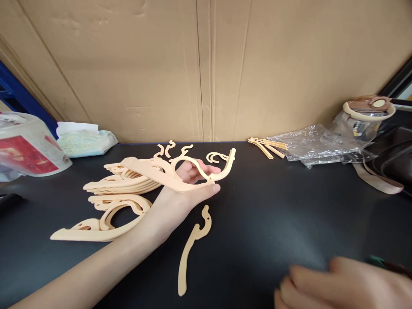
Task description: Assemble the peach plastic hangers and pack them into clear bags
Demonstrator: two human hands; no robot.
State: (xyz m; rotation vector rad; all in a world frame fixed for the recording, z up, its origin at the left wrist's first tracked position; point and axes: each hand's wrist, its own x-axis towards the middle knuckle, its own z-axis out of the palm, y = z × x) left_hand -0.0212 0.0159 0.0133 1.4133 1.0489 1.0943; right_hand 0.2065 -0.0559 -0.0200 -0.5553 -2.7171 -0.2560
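My left hand [189, 180] is closed around a beige plastic folding hanger [154, 171], raised above the table. One arm of that hanger points left and another curves up to the right. My right hand [344, 285] is at the lower right, blurred, its fingers curled in; whatever they hold, if anything, is hidden. On the black table below my left hand lies a loose hanger piece [183, 266] with a hooked, holed end [207, 221]. Stacked folding hangers [96, 234] sit left of my wrist, with another stack [112, 184] behind them.
Small beige hooks [169, 148] lie at the back, with slim beige strips [267, 146] farther right. Clear plastic bags [315, 146] and a strapped bottle [360, 120] stand near the cardboard wall [144, 64]. A tissue pack [85, 141] and a white roll [35, 146] are at left.
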